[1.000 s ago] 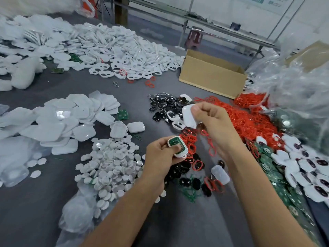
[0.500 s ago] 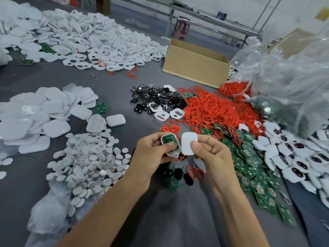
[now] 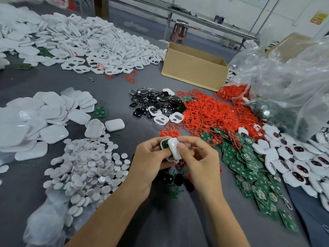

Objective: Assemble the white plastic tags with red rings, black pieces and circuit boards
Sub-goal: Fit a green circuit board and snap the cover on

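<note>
Both hands are working together well in front of the cardboard box (image 3: 194, 66), on the person's side of it. The left hand (image 3: 151, 157) is curling its fingers round a white tag shell (image 3: 161, 143) with a circuit board (image 3: 165, 144) sitting in it. The right hand (image 3: 199, 157) is pinching a white cover (image 3: 173, 147) between thumb and fingertips and laying it, tilted, across that shell.

The grey table (image 3: 124, 220) is carrying heaps on every side. The red rings (image 3: 210, 111) are lying just in front of the box's near right corner, the loose circuit boards (image 3: 249, 168) nearer the person than those, and the black pieces (image 3: 151, 102) in front of the box's left end.

The main risk is that the cover is going on skewed. Pressed at this angle, one edge may be catching while the other is standing proud, and the board may be getting nudged out of its seat. Whether a ring is already fitted I cannot tell, since the fingers are hiding the rim, and a closed tag without one would need reopening. A slip would also be dropping the parts among the loose pieces lying under the hands.
</note>
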`<state>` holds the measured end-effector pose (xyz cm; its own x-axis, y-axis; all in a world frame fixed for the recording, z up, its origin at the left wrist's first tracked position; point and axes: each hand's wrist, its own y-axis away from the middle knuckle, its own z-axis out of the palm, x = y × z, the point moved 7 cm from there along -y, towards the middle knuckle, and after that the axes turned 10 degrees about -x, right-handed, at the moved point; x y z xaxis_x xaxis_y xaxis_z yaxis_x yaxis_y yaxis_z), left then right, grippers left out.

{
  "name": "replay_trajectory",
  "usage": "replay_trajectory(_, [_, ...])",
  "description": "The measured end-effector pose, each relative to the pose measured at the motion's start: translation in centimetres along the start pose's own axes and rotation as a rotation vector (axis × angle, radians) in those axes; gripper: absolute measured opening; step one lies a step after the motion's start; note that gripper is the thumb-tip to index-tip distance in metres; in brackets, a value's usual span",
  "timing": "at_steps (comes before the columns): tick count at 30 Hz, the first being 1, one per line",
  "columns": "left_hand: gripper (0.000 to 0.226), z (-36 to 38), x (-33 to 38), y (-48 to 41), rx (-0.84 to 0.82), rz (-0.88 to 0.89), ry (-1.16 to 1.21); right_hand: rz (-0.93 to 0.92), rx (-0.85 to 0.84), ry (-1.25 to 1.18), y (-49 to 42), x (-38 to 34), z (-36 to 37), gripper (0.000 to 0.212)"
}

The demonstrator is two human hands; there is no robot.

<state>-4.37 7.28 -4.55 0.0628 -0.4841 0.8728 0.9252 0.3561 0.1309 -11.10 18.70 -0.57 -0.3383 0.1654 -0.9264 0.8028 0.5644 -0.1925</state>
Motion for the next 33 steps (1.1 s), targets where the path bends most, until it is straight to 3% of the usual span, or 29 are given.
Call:
replay_trajectory(3, [0.021, -0.2, 0.2, 0.1, 0.024, 0.005, 0.005, -0.047, 0.025, 0.130, 0.4, -0.7, 0.3, 0.014])
replay_trajectory(10, [0.027, -0.4, 0.6, 0.2, 0.035, 0.012, -0.022, 0.037, -0.122, 0.116, 0.4, -0.4, 0.8, 0.027])
replay_trajectory(16, [0.022, -0.2, 0.7, 0.1, 0.029, 0.005, 0.023, 0.100, -0.112, -0.231, 0.5, 0.2, 0.1, 0.024])
replay_trajectory(21, [0.021, -0.2, 0.6, 0.1, 0.042, -0.003, 0.030, 0.237, -0.161, -0.672, 0.6, 1.2, 0.2, 0.042])
replay_trajectory(24, [0.020, -0.1, 0.6, 0.1, 0.032, -0.008, 0.043, 0.296, -0.237, -0.880, 0.8, 1.1, 1.0, 0.032])
replay_trajectory(33, [0.023, -0.2, 0.8, 0.3, 0.019, 0.007, 0.025, 0.297, -0.393, -1.111, 1.3, 0.3, 2.8, 0.043])
